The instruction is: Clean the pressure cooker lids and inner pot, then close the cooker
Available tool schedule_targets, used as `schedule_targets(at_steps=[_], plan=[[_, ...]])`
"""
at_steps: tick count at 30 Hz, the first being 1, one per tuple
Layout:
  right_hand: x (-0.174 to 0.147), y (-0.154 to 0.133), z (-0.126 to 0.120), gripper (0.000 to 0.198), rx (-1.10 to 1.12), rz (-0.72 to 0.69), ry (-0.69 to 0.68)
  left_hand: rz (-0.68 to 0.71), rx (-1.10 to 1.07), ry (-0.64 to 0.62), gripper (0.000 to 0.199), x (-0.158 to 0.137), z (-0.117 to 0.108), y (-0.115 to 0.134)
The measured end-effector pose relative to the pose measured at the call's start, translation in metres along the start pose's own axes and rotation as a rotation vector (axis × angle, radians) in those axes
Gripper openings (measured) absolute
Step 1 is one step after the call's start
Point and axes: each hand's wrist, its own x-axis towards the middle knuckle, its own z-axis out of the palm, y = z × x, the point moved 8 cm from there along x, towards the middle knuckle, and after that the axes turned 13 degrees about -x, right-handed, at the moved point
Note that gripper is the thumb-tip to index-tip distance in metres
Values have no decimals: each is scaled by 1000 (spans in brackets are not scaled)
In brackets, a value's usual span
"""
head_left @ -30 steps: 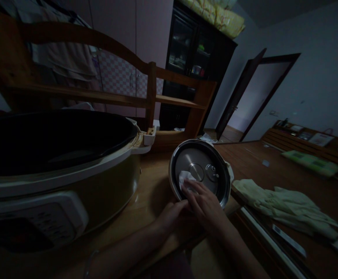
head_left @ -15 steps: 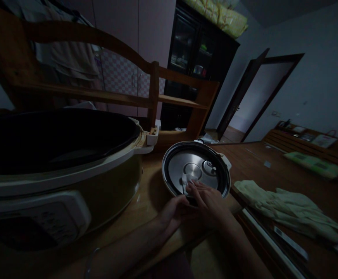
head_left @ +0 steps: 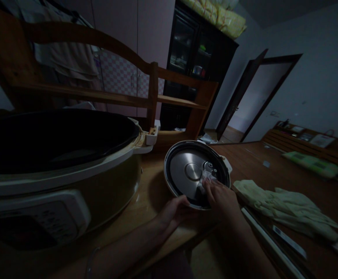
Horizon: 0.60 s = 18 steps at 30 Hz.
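A round cooker lid (head_left: 186,170), shiny metal on its inner face with a dark rim, lies tilted on the wooden table (head_left: 154,186). My left hand (head_left: 173,211) grips the lid's near edge. My right hand (head_left: 221,195) presses a small white cloth (head_left: 208,176) against the right part of the metal face, beside the steam valve. The open rice cooker (head_left: 55,162) stands large at the left, its dark inner pot showing.
Pale gloves or cloths (head_left: 285,207) lie on the table to the right. A wooden chair back (head_left: 151,93) rises behind the cooker. A dark glass cabinet (head_left: 198,66) and an open doorway (head_left: 259,97) stand further back. A green item (head_left: 311,162) rests far right.
My right hand slid the white cloth from the lid's lower left across to its right side near the valve. The left hand kept its hold on the rim.
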Motion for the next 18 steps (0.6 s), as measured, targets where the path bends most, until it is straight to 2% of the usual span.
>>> schedule_targets(at_steps=[6,13,18], plan=[[0,9,10,42,-19,73,-30,3,49,-15,16,0,1,-1],[-3,4,17,40,-151,107,-70,21,107,4,17,4,-2,-3],[-5,-11,23,38,-228,-29,-57,16,195,-9,22,3,0,-7]])
